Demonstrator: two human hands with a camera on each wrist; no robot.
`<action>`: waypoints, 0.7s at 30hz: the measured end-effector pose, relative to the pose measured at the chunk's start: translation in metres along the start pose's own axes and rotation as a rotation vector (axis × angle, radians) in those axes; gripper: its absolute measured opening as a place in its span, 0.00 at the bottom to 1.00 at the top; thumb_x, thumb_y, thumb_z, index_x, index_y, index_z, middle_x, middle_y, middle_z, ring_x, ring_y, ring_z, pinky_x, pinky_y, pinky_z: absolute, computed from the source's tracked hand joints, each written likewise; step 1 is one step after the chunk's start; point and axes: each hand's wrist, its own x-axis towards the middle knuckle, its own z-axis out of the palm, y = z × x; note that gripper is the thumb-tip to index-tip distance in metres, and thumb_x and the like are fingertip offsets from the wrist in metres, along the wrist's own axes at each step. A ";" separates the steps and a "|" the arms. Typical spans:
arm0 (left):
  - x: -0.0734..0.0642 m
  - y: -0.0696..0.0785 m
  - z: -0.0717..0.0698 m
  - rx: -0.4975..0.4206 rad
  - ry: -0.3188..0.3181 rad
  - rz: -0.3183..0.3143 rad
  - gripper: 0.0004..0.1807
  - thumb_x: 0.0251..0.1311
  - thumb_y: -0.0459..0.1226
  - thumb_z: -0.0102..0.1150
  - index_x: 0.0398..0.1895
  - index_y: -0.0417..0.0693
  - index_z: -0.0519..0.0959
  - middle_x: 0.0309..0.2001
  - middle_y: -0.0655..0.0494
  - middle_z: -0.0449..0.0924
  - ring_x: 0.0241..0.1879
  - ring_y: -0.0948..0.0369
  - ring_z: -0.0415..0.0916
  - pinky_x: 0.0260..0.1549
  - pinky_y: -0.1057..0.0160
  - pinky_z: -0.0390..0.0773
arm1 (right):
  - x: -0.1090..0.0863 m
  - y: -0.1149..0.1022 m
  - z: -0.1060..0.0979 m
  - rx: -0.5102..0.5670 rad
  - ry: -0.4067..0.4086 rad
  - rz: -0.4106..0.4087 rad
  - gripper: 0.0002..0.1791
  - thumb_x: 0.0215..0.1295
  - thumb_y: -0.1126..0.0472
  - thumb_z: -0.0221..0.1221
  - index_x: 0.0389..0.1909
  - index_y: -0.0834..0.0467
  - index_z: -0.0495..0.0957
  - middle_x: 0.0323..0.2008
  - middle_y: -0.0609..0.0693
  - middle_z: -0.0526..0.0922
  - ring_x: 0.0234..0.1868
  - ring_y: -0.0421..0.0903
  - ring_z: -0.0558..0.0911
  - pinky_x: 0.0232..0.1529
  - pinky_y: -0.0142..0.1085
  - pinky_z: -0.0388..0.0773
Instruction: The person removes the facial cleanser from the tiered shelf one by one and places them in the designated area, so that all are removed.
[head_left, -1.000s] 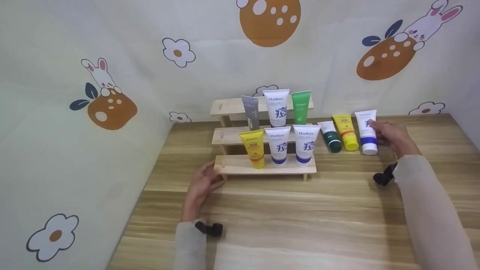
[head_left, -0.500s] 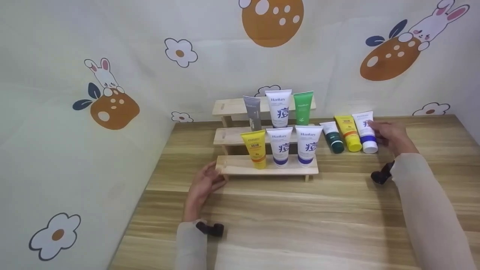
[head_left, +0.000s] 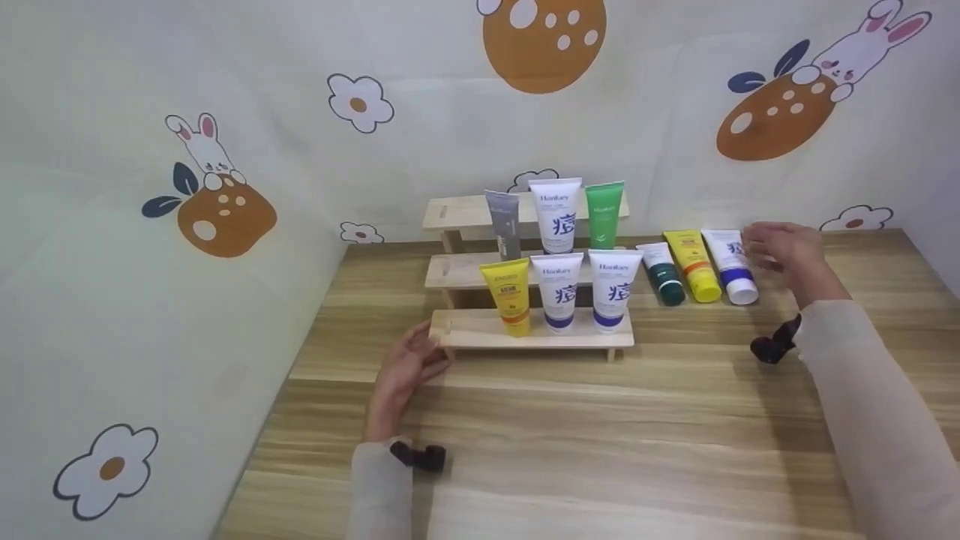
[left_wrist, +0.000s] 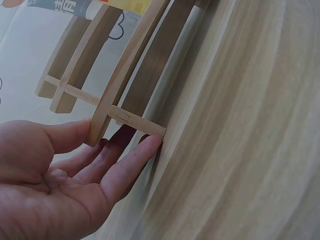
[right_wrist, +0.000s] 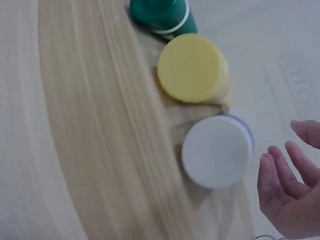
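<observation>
At the left end of the lowest tier, my left hand holds a three-tier wooden display stand. In the left wrist view its thumb lies on the board's end while the fingers reach under to the leg. My right hand, fingers loosely bent and holding nothing, is just right of a white tube with a blue band. That tube lies on the table beside a yellow tube and a white-and-green tube, caps toward me; the right wrist view shows its round white cap.
On the lowest tier stand a yellow tube and two white tubes. Behind them are a grey tube, a white tube and a green tube. A patterned cloth hangs behind the wooden table.
The white tube has moved left against the yellow one, and my right hand has let go of it and drawn off to the right. My left hand stays on the stand.
</observation>
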 end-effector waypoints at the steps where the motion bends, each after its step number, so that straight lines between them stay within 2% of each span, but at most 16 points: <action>1: 0.000 0.000 0.000 -0.006 -0.002 0.003 0.26 0.75 0.32 0.46 0.74 0.40 0.61 0.64 0.33 0.73 0.58 0.46 0.79 0.55 0.52 0.84 | -0.003 -0.003 0.002 -0.002 0.000 -0.024 0.43 0.68 0.40 0.59 0.78 0.51 0.55 0.75 0.51 0.64 0.75 0.49 0.65 0.75 0.39 0.67; 4: -0.001 0.000 -0.001 -0.025 0.000 0.002 0.26 0.75 0.31 0.46 0.74 0.40 0.61 0.64 0.33 0.73 0.55 0.49 0.80 0.55 0.53 0.85 | -0.013 -0.013 0.010 -0.033 -0.008 -0.113 0.45 0.67 0.36 0.57 0.78 0.49 0.55 0.79 0.54 0.57 0.76 0.51 0.64 0.75 0.39 0.66; 10: 0.000 -0.001 -0.001 -0.025 -0.001 0.005 0.25 0.75 0.32 0.45 0.74 0.41 0.62 0.66 0.32 0.72 0.58 0.46 0.79 0.56 0.52 0.84 | -0.034 -0.033 0.029 -0.044 -0.054 -0.306 0.47 0.60 0.31 0.58 0.76 0.46 0.59 0.73 0.48 0.66 0.71 0.46 0.71 0.67 0.32 0.74; 14: -0.001 -0.001 -0.001 -0.011 -0.002 0.006 0.25 0.76 0.32 0.45 0.74 0.40 0.62 0.67 0.32 0.70 0.61 0.43 0.76 0.57 0.51 0.83 | -0.052 -0.043 0.039 -0.018 -0.106 -0.416 0.46 0.58 0.32 0.61 0.75 0.47 0.62 0.68 0.43 0.71 0.63 0.40 0.76 0.56 0.23 0.79; 16: -0.001 0.000 0.000 -0.006 -0.003 0.002 0.25 0.76 0.33 0.45 0.74 0.40 0.62 0.67 0.33 0.70 0.62 0.43 0.76 0.57 0.51 0.83 | -0.061 -0.048 0.045 -0.008 -0.139 -0.465 0.44 0.60 0.34 0.61 0.74 0.47 0.62 0.68 0.44 0.72 0.61 0.39 0.77 0.52 0.21 0.80; 21: 0.001 0.000 0.000 -0.004 -0.003 -0.008 0.26 0.76 0.33 0.45 0.74 0.42 0.61 0.68 0.34 0.70 0.61 0.44 0.76 0.57 0.51 0.83 | -0.079 -0.054 0.061 0.019 -0.212 -0.538 0.40 0.64 0.38 0.62 0.73 0.47 0.64 0.72 0.49 0.70 0.64 0.43 0.77 0.54 0.21 0.79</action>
